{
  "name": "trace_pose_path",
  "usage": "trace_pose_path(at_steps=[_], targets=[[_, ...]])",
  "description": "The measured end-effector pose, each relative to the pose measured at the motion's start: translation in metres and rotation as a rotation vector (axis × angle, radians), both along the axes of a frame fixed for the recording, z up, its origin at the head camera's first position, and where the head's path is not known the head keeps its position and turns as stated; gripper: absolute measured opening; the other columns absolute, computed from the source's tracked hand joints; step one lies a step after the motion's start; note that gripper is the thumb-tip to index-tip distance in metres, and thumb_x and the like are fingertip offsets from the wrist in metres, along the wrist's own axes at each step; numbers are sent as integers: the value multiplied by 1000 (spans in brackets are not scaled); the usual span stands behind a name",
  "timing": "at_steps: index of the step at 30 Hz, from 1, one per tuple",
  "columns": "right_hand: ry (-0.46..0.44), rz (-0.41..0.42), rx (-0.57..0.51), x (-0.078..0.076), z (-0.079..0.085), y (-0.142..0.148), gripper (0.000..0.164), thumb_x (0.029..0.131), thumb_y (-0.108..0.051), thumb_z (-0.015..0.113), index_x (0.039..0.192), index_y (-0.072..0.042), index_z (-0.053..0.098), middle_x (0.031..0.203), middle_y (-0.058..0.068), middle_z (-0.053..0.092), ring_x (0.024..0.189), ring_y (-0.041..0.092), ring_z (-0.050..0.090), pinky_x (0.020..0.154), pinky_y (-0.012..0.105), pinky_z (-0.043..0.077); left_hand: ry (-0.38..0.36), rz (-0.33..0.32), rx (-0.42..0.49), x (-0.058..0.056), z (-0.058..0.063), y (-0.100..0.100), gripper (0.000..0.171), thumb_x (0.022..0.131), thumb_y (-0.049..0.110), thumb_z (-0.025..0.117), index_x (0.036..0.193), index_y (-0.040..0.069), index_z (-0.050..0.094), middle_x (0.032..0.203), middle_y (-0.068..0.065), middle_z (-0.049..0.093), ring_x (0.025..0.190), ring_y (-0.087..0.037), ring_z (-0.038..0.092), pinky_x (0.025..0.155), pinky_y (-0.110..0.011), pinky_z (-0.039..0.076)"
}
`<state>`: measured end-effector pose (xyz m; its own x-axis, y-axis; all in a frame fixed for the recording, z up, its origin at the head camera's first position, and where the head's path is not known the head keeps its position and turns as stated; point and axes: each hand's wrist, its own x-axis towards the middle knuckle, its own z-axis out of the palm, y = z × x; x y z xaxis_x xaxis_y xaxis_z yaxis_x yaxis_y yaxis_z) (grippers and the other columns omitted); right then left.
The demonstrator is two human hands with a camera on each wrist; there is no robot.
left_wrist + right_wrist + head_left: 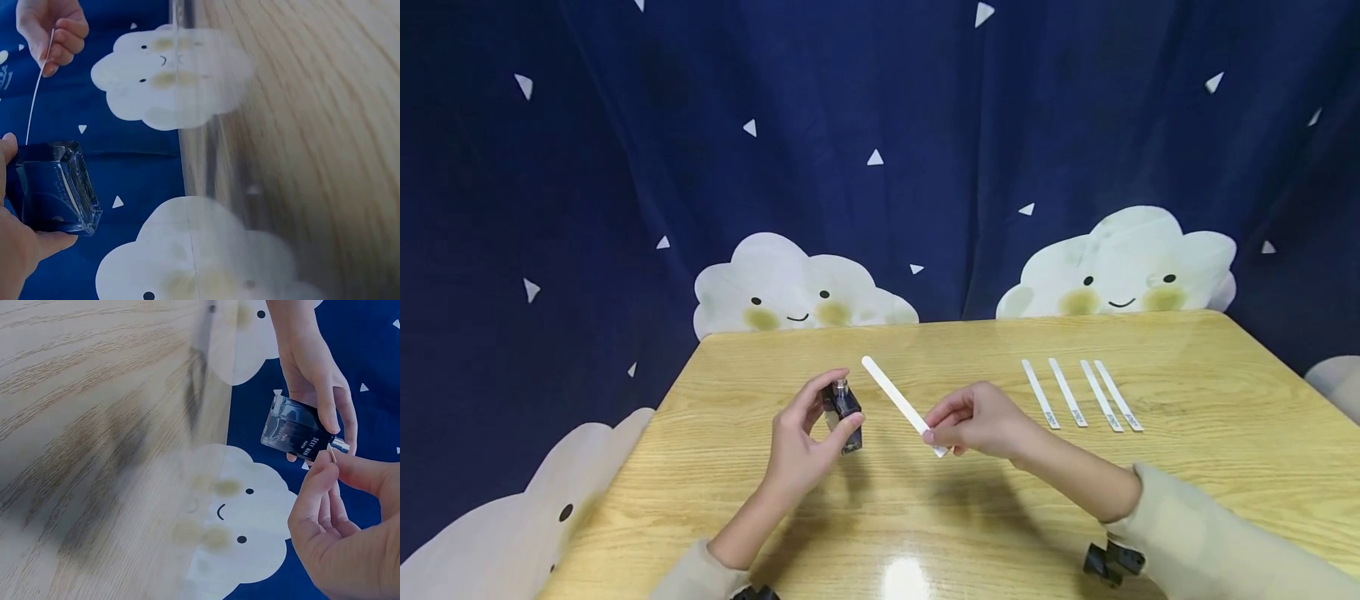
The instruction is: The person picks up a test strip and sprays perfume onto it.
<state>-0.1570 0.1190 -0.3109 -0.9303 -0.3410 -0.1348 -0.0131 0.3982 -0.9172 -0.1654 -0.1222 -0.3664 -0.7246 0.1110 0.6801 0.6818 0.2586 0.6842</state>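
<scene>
My left hand (805, 437) grips a dark glass perfume bottle (843, 413), the index finger up at its silver spray nozzle and the thumb against its side. In the right wrist view the bottle (297, 429) shows white lettering and a clear thick base. My right hand (981, 421) pinches the printed end of a white paper test strip (895, 395) between thumb and fingers. The strip's rounded end points up and left, close to the bottle's nozzle in the head view. Seen edge-on from the left wrist, the strip (35, 94) looks thin and slightly bowed.
Several more white test strips (1072, 392) lie side by side on the wooden table (737, 517), to the right of my right hand. A dark blue curtain (925, 108) with white triangles and smiling clouds hangs behind the table's far edge.
</scene>
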Motion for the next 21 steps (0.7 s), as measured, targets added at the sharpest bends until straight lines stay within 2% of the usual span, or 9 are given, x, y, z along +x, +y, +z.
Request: trace_pose_path(at_steps=[5,7,11,16,21], targets=[[14,20,-8,1,-1,0,22,78,-8,75,94,6,71,68,-2,69,61,8,61,56,25,54,90,-2,9,1,-2,0,49,76,-4,76,122,0,60,114,-19,65,94,-7,62,87,-17,56],[16,27,-11,2,-2,1,22,78,-8,75,94,6,71,68,-2,69,61,8,61,56,25,54,102,-3,15,1,-2,1,48,76,-5,76,121,-1,60,113,-21,65,94,-6,62,87,-16,56],[9,27,-8,3,-2,2,22,77,-8,75,93,6,71,68,-3,70,62,9,62,57,25,55,98,5,23,2,-1,2,47,76,-5,76,121,-1,61,112,-22,65,94,-4,62,87,-16,56],[7,25,12,3,1,4,22,78,-10,76,94,4,71,69,-3,70,62,8,62,59,26,56,91,-10,37,3,1,2,49,77,-6,75,123,-1,59,118,-22,63,100,-6,61,94,-18,54],[-2,48,-19,2,0,9,24,80,-9,74,96,7,69,71,-1,70,62,8,63,62,30,60,30,0,55,2,4,0,52,78,-4,75,126,9,58,123,-14,62,101,-6,61,99,-21,51]])
